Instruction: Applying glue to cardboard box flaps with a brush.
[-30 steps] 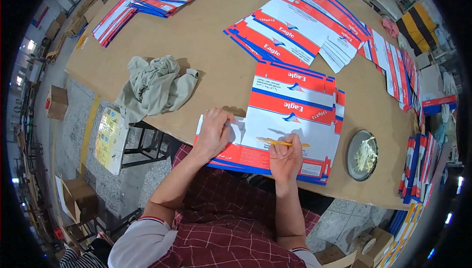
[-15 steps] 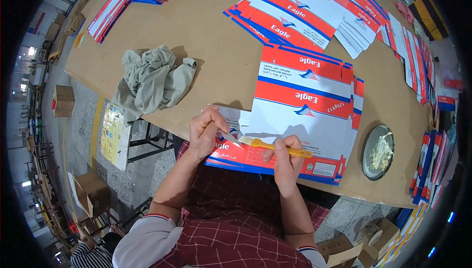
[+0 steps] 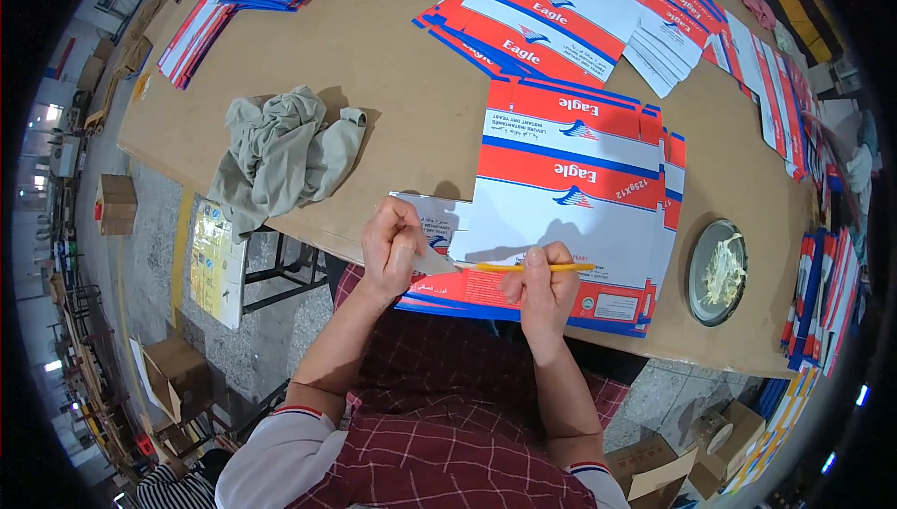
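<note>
- Clock's centered on the flat carton pile here. Out around 9 to 10 o'clock, a crumpled grey-green cloth [image 3: 288, 162] is lying on the brown table [image 3: 402, 89], slumping over the near edge.
- At 8 to 9 o'clock the left hand [image 3: 391, 247] is hovering low with fingers together, seemingly pinching a pale card flap [image 3: 437, 263]. I'm guessing that bit is behaving light and springy, creasing easily, so I'd be taking it by its free edge, fingertips only.
- The flat carton pile [image 3: 565, 196] is lying right in front of the person, near the table edge. Printed card, so I'm expecting stiff but bendy, a bit slick face to face. Holding the outer edges is probably safest.
- At 6 o'clock the right hand [image 3: 545, 289] is closing thumb and fingers around a yellow-handled brush [image 3: 567, 268], its tip pointing to 9 o'clock, close by the flap; can't tell if they're touching. Looks light and rigid; mid-handle is seeming the sensible hold.
- Around 4 o'clock a round dish [image 3: 696, 294] is sitting well apart from both hands, holding pale, sticky-looking stuff.
</note>
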Demonstrator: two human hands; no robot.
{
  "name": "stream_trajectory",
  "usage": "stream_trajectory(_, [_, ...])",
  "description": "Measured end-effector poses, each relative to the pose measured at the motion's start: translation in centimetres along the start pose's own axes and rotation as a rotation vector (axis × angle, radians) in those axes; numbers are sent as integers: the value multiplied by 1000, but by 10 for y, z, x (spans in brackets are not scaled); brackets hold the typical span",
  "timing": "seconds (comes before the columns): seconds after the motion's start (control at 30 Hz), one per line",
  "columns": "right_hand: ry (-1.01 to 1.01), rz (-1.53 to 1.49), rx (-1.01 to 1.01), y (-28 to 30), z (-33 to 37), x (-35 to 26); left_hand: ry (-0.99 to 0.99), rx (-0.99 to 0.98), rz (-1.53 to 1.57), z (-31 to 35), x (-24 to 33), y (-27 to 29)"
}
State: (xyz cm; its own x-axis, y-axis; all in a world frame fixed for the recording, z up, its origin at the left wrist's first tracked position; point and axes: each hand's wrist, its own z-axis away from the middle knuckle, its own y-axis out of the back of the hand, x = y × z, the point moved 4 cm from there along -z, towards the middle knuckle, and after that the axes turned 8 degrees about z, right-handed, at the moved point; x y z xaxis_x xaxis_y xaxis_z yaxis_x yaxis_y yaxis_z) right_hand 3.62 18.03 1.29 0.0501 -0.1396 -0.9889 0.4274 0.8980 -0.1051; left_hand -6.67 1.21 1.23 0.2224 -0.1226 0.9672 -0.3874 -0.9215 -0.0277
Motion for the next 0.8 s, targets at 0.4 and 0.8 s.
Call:
stream_trajectory(0.4, [223,-247,650,121,20,-44,25,44,110,0,-9,7])
stream_trajectory(0.8, [224,601,851,316,-5,-71,0,22,91,-3,-16,5])
